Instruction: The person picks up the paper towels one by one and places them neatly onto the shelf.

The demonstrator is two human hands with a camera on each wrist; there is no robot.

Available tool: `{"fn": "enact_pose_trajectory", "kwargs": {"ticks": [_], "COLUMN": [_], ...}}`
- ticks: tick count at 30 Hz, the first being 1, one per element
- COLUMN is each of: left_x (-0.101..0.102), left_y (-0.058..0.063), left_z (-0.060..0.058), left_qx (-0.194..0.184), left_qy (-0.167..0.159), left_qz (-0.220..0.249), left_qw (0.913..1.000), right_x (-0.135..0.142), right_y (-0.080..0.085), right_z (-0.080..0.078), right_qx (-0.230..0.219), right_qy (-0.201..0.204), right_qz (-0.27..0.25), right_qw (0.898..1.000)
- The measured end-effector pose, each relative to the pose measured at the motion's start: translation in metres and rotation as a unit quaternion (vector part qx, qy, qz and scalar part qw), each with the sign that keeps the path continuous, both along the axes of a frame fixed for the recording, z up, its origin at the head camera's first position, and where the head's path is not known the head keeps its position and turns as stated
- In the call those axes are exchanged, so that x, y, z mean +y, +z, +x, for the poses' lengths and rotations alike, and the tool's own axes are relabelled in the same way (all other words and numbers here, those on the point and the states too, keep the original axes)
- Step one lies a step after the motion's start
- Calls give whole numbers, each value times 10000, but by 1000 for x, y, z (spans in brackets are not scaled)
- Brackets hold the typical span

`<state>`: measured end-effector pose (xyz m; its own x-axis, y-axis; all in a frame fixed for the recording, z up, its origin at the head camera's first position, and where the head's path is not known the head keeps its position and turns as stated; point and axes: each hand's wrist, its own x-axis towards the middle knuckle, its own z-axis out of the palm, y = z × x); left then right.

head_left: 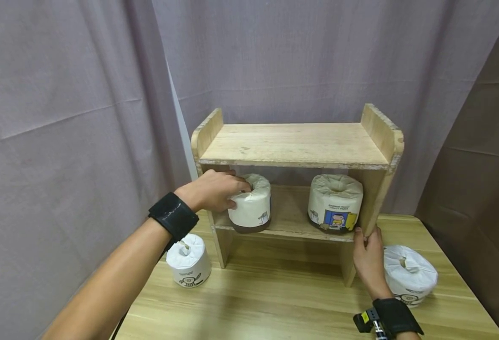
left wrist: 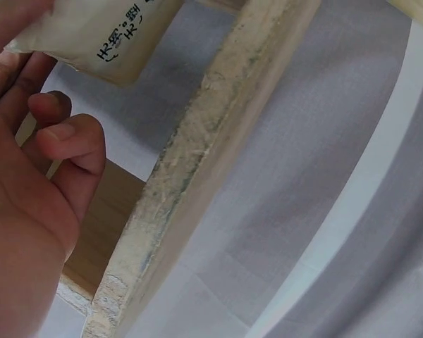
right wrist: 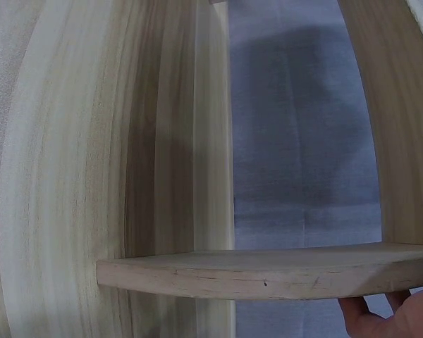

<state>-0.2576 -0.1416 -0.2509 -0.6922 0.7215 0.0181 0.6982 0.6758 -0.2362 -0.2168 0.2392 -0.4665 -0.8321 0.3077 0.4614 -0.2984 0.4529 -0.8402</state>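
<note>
On the left part of the middle board of a small wooden shelf [head_left: 294,141] is a wrapped toilet paper roll [head_left: 250,208]. My left hand [head_left: 213,190] pinches its wall, fingers at the top hole and thumb on the side. The left wrist view shows that hand [left wrist: 39,162] with curled fingers and part of the roll [left wrist: 116,46] above. A second toilet paper roll [head_left: 336,203] with a blue cartoon picture stands at the right end of the same board. My right hand [head_left: 369,259] grips the shelf's right side panel [right wrist: 268,274] below that roll.
White-wrapped rolls stand on the wooden table [head_left: 249,302]: one roll [head_left: 188,260] left of the shelf, another roll [head_left: 410,274] right of it, partly behind my right wrist. Grey curtains [head_left: 300,56] hang behind and to the left. A brown surface rises at the right.
</note>
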Motion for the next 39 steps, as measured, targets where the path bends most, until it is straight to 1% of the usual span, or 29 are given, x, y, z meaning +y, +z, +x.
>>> {"fn": "enact_pose_trajectory", "kwargs": {"ticks": [5,9,15,24,28,33,36,39], "left_x": [2,3,4,7,9,13,16,18], "left_y": [1,-3,-11,-16,-17,-21,-25,-29], "left_z": [0,-2,-5,-5,-4,-2,-1,0], "left_qx": [-56,-87,-109,130,148,114,161,265], "left_qy": [-76,-83,28,245,390,708,877,1021], "left_qz": [184,312,466,576,681,941,1100,1160], "left_qw": [9998,9994,9989,9980,9968,9930,9899,9876], "right_x": [2,2,0,-2,-2,-2,-1,0], "right_y": [1,1,2,3,2,2,1,0], "right_z": [0,0,0,-1,-1,0,0,0], "right_qx": [-23,-12,44,2,-18,-15,44,74], "right_qy": [17,5,-25,-17,-33,-71,-101,-91], "right_qz": [-12,-34,-14,-61,-59,-38,-6,31], "right_qw": [10000,10000,10000,10000,10000,10000,9999,9999]}}
